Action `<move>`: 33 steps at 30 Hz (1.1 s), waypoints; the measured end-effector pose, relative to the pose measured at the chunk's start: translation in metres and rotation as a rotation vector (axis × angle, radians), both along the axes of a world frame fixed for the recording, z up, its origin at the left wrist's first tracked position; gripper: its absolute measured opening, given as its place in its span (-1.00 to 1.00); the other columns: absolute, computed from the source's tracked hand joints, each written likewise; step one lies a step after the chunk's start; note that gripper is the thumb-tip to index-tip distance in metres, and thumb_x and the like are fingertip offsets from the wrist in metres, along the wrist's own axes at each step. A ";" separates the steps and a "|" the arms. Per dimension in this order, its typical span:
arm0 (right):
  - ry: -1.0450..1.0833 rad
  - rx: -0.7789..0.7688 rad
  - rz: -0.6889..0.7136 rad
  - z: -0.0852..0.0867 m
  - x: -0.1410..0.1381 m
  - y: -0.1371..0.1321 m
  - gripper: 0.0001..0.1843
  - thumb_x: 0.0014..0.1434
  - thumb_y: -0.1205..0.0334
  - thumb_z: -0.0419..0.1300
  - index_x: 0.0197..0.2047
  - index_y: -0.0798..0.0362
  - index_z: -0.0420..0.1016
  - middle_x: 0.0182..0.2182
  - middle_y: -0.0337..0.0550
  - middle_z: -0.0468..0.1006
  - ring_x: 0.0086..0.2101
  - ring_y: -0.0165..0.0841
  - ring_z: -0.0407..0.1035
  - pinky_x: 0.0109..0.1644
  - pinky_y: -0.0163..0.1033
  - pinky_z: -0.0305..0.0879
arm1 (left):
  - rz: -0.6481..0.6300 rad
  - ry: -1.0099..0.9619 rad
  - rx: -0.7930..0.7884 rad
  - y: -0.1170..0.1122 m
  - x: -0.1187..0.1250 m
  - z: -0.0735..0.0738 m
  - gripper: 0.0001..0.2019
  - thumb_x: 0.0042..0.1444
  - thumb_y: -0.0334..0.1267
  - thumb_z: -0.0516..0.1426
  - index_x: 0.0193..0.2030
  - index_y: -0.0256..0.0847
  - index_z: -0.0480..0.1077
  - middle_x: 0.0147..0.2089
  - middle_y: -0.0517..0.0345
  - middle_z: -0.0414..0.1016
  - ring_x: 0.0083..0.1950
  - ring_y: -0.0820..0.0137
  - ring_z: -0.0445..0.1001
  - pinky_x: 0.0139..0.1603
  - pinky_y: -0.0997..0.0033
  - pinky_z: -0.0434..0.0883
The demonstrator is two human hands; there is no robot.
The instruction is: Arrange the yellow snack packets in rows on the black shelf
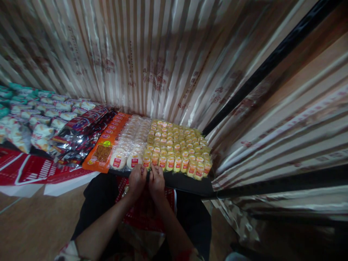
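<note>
Fingers (140, 171) of both hands are curled in and bunched together, knuckle against knuckle, low in the middle of the frame. Whether they pinch something small between them I cannot tell, since the backs of the hands hide it. Left hand (137, 180) and right hand (157, 182) sit at the front edge of the dark desk (187, 181), touching or all but touching the nearest row of yellow packets (176, 152), which fill the centre of the frame in tight rows. White round packets (127, 154) stand just to their left, with orange packs (104, 148) beyond those. The weak spot, to my eye, is that front row. It stands right at the lip, each packet leaning on its neighbour, so a hard tug or a bump from a wrist could tip several off into the person's lap. Dim light makes a misjudged grip likelier.
</note>
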State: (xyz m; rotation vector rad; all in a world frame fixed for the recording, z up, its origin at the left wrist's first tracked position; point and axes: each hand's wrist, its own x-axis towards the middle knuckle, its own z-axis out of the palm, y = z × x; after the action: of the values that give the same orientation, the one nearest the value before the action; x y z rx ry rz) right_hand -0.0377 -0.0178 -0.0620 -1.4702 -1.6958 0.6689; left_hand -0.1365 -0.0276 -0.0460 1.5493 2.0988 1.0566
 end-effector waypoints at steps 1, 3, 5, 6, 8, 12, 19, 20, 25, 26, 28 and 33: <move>0.005 0.016 -0.004 -0.001 0.000 0.000 -0.54 0.18 0.30 -0.11 0.09 0.07 0.39 -0.11 0.00 0.38 -0.12 -0.31 0.31 0.02 -0.23 0.26 | 0.001 -0.002 0.006 -0.001 0.001 0.000 -0.86 0.12 -0.27 -0.03 -0.40 -0.19 0.28 -0.45 0.15 0.39 -0.39 0.38 0.38 -0.33 0.43 0.28; 0.012 0.069 -0.007 -0.003 0.001 0.000 -0.56 0.18 0.30 -0.11 0.07 0.07 0.40 -0.11 0.00 0.40 -0.09 -0.31 0.30 0.05 -0.20 0.24 | -0.006 -0.018 0.023 -0.003 0.001 0.000 -0.85 0.13 -0.26 -0.03 -0.38 -0.20 0.30 -0.43 0.15 0.41 -0.39 0.39 0.38 -0.32 0.44 0.29; 0.008 0.122 -0.005 -0.006 0.002 0.000 -0.57 0.19 0.28 -0.12 0.05 0.07 0.41 -0.12 -0.01 0.41 -0.09 -0.30 0.30 0.05 -0.17 0.24 | -0.011 -0.047 0.034 -0.004 0.001 0.002 -0.84 0.14 -0.25 -0.03 -0.35 -0.21 0.33 -0.42 0.15 0.43 -0.38 0.40 0.40 -0.30 0.44 0.30; 0.001 0.142 -0.001 -0.006 0.002 0.000 -0.57 0.20 0.28 -0.12 0.05 0.09 0.41 -0.12 0.00 0.42 -0.09 -0.29 0.30 0.05 -0.16 0.25 | -0.014 -0.062 0.039 -0.004 0.001 0.003 -0.83 0.14 -0.24 -0.04 -0.33 -0.20 0.34 -0.40 0.15 0.44 -0.37 0.40 0.41 -0.28 0.44 0.31; -0.017 0.163 0.006 -0.008 0.002 0.000 -0.57 0.21 0.26 -0.13 0.05 0.12 0.40 -0.12 0.02 0.42 -0.09 -0.29 0.31 0.03 -0.16 0.26 | -0.030 -0.091 0.053 -0.003 0.000 0.006 -0.81 0.16 -0.23 -0.05 -0.29 -0.20 0.35 -0.36 0.15 0.46 -0.33 0.40 0.42 -0.25 0.43 0.32; -0.049 0.160 0.007 -0.007 0.003 -0.001 -0.56 0.22 0.26 -0.13 0.05 0.13 0.40 -0.11 0.03 0.42 -0.09 -0.29 0.32 0.02 -0.18 0.27 | -0.056 -0.122 0.083 0.003 -0.001 0.005 -0.82 0.16 -0.22 -0.04 -0.28 -0.20 0.34 -0.34 0.14 0.46 -0.31 0.40 0.43 -0.25 0.43 0.34; -0.067 0.125 0.008 -0.006 0.002 -0.003 -0.60 0.23 0.23 -0.10 0.06 0.07 0.37 -0.09 -0.03 0.42 -0.10 -0.33 0.32 0.02 -0.21 0.26 | -0.057 0.012 0.185 0.003 0.001 -0.009 -0.82 0.17 -0.26 -0.05 -0.34 -0.21 0.34 -0.37 0.12 0.44 -0.34 0.40 0.42 -0.26 0.42 0.36; -0.059 0.122 0.004 -0.006 0.002 -0.003 -0.61 0.22 0.23 -0.09 0.05 0.07 0.38 -0.10 -0.03 0.42 -0.12 -0.33 0.33 0.00 -0.22 0.26 | -0.074 0.039 0.192 0.002 0.000 -0.009 -0.81 0.17 -0.26 -0.06 -0.35 -0.21 0.34 -0.37 0.12 0.44 -0.34 0.40 0.42 -0.26 0.42 0.36; -0.023 0.129 0.002 -0.005 0.001 -0.002 -0.69 0.17 0.23 -0.04 -0.07 0.06 0.41 -0.17 -0.08 0.43 -0.20 -0.36 0.33 -0.08 -0.26 0.27 | -0.096 0.070 0.222 0.003 -0.002 -0.010 -0.83 0.19 -0.28 -0.06 -0.34 -0.21 0.32 -0.37 0.12 0.43 -0.32 0.40 0.42 -0.25 0.42 0.36; -0.023 0.128 0.001 -0.005 0.001 -0.002 -0.70 0.17 0.23 -0.03 -0.09 0.06 0.41 -0.18 -0.08 0.43 -0.21 -0.36 0.33 -0.09 -0.26 0.27 | -0.093 0.077 0.225 0.003 -0.002 -0.010 -0.83 0.19 -0.29 -0.06 -0.35 -0.20 0.32 -0.37 0.13 0.42 -0.32 0.41 0.42 -0.25 0.42 0.36; -0.026 0.124 0.005 -0.006 0.000 -0.001 -0.72 0.16 0.23 -0.03 -0.14 0.06 0.42 -0.22 -0.09 0.43 -0.23 -0.36 0.32 -0.11 -0.26 0.28 | -0.085 0.102 0.230 0.005 -0.002 -0.012 -0.82 0.19 -0.30 -0.06 -0.38 -0.20 0.31 -0.40 0.14 0.40 -0.36 0.41 0.40 -0.29 0.43 0.35; -0.006 0.168 0.005 -0.001 0.001 -0.002 -0.74 0.17 0.25 -0.03 -0.15 0.09 0.41 -0.23 -0.06 0.43 -0.23 -0.34 0.32 -0.10 -0.22 0.29 | -0.104 0.156 0.272 0.004 -0.003 -0.015 -0.81 0.19 -0.32 -0.07 -0.40 -0.21 0.29 -0.42 0.13 0.38 -0.36 0.40 0.37 -0.30 0.43 0.34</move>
State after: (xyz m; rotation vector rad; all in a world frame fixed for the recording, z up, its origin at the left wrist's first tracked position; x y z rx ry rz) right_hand -0.0366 -0.0193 -0.0634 -1.3519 -1.7164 0.5117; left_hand -0.1396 -0.0238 -0.0615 1.9028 2.0113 1.2633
